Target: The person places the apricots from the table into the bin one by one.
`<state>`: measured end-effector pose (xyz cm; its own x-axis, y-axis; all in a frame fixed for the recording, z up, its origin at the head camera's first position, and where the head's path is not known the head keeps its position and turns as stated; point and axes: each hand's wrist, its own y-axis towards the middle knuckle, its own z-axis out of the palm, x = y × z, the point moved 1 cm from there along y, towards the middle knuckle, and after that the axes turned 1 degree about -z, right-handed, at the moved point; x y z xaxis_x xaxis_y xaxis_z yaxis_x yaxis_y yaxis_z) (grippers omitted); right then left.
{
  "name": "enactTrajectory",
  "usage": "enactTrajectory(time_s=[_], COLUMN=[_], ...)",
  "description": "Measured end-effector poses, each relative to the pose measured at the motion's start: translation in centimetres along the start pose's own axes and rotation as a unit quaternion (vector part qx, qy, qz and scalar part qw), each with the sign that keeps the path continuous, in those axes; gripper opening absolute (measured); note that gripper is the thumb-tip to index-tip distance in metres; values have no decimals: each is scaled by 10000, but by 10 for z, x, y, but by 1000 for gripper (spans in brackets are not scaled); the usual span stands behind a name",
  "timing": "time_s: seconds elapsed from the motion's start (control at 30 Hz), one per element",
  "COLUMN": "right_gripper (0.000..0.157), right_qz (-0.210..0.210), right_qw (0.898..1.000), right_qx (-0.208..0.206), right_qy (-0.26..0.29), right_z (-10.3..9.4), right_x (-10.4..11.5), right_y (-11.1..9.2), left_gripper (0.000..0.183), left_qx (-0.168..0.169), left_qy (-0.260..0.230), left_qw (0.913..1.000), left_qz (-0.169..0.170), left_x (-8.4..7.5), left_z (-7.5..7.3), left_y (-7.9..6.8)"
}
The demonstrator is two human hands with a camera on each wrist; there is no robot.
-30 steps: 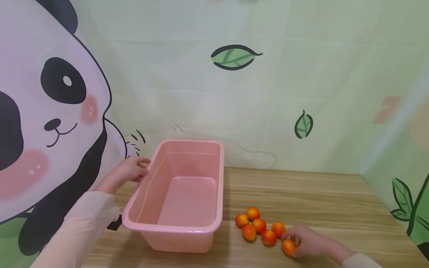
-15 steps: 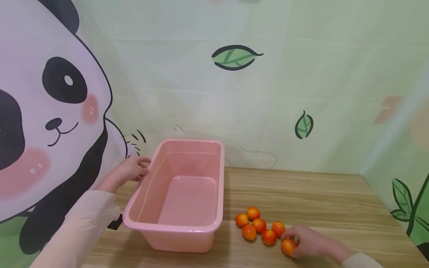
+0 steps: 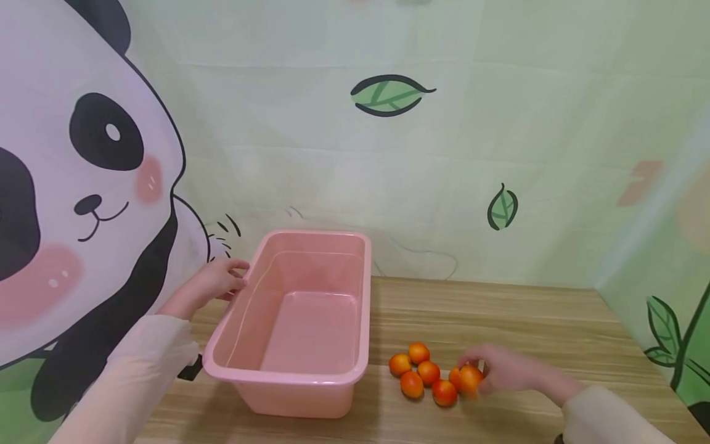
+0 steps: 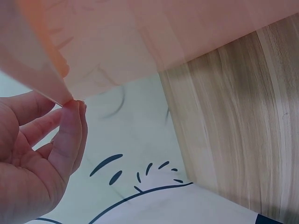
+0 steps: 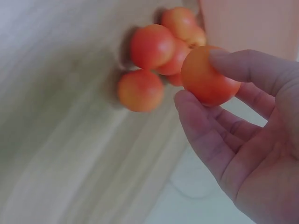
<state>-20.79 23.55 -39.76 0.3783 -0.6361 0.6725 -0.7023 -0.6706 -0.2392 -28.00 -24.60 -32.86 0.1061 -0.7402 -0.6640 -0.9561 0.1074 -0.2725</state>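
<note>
Fruit, round, smooth & orange-red (image 5: 210,77), sits in the right hand (image 3: 507,368) — from my remote seat, the right wrist cam gives the best look. Thumb lies on one side, fingertips curve round the opposite side, so I'd call it clamped in a light pinch. It's out at the tips w/ the palm well off it, prob. b/c it's small, slick & maybe easy to bruise.

On head cam I see it overlapping one of six loose, similar orange-red fruits (image 3: 428,374) clustered on the brown wood-grain tabletop (image 3: 499,314). Its lower edge is blurred; looks off the surface, tho I can't swear to it.

Left hand (image 3: 213,280) is at the deep rectangular pink plastic tub (image 3: 283,377): thumb & fingers pinched together on its left rim, per left wrist cam. I read that as steadying it — thin edge, handy hold. Tub stands upright; the cluster lies just to its right, prob. placed there for a short reach by the right hand. Pale green panda-print backdrop (image 3: 288,154) hangs behind.
</note>
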Motion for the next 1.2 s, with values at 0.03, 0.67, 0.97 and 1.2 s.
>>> enactTrajectory(time_s=[0.03,0.67,0.97,1.2], right_gripper=[41,37,36,36], right_qz=[51,-46,-446,-311], right_qw=[10000,9969,9885,9897], right_qx=[20,-85,-254,-42], right_qy=[-27,-775,-1423,-1397], right_z=[-3,-57,-69,-66], right_x=[3,77,118,147], right_y=[1,37,66,87], left_gripper=[49,48,49,49], left_qx=[4,6,-2,-15], left_qy=[-2,-17,-2,-5], left_qw=[10000,10000,10000,10000], left_qz=[-5,54,24,84], left_x=[0,0,0,-2], left_z=[0,-1,-2,-2], left_y=[0,-1,-2,-3])
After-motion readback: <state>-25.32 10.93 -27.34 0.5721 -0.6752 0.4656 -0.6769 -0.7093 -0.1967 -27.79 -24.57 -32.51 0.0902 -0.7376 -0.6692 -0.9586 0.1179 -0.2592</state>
